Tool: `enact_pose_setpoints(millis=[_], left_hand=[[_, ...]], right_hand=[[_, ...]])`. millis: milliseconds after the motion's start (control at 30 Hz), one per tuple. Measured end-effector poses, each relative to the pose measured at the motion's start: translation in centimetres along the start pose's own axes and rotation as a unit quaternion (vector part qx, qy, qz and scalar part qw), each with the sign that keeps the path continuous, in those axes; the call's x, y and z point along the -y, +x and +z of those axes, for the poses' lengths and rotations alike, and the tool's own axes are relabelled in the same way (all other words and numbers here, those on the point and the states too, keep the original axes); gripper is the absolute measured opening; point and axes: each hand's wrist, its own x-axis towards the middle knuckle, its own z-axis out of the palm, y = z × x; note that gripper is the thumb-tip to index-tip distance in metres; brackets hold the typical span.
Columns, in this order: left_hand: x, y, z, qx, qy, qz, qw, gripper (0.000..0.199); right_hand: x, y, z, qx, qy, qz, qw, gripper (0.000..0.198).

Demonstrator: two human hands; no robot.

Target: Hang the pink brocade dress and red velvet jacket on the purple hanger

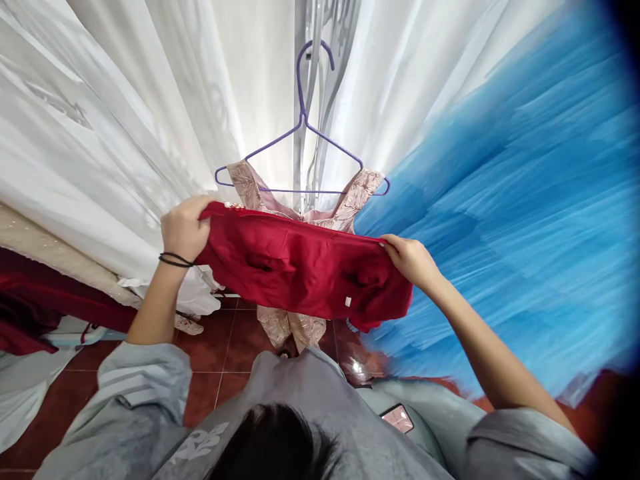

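Fingers (193,217) of both hands pinch the red garment (300,267) taut just below the purple hanger (303,133), where a loosened grip could drop it onto the tiled floor (225,353).

left hand (184,229) raised, right hand (411,259) clenched

Red garment (305,270) stretched flat, held at both ends.

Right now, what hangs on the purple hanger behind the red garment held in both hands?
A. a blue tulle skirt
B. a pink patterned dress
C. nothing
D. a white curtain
B: the pink patterned dress hangs by its shoulders on the purple hanger, behind the red garment stretched between the left hand and right hand.
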Motion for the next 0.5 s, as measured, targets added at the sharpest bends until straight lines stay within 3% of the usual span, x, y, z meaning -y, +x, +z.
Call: enact_pose_setpoints(millis=[33, 67, 167, 200, 300, 367, 433, 500], left_hand=[[0.3, 0.6, -0.7, 0.002, 0.017, 0.010, 1.000, 0.034], [0.5, 1.1, -1.6, -0.011, 0.030, 0.022, 0.999, 0.036], [1.3, 2.0, -3.7, -0.046, 0.061, 0.009, 0.997, 0.039], [1.6, 2.0, -3.9, -0.021, 0.068, -0.022, 0.997, 0.040], [3.0, 1.6, -3.2, 0.151, 0.017, -0.123, 0.981, 0.030], [3.2, 1.2, -2.4, 0.215, -0.052, -0.167, 0.961, 0.019], [2.2, 0.7, -2.1, 0.187, -0.134, -0.203, 0.952, 0.023], [-0.4, 0.1, -2.1, 0.130, -0.219, -0.233, 0.939, 0.032]], right_hand=[[-0.1, 0.4, -0.6, 0.015, -0.019, -0.010, 1.000, 0.031], [-0.1, 0.9, -1.4, -0.010, -0.040, -0.010, 0.999, 0.032], [0.0, 1.8, -3.5, -0.141, -0.073, 0.006, 0.987, 0.043], [0.0, 2.0, -3.7, -0.134, -0.065, 0.008, 0.989, 0.044], [-0.3, 2.4, -2.7, 0.025, 0.039, 0.024, 0.999, 0.033], [-0.2, 2.6, -2.0, 0.072, 0.132, 0.053, 0.987, 0.027], [0.9, 2.7, -2.1, 0.003, 0.208, 0.084, 0.975, 0.025], [3.4, 2.7, -3.0, -0.100, 0.278, 0.092, 0.951, 0.028]])
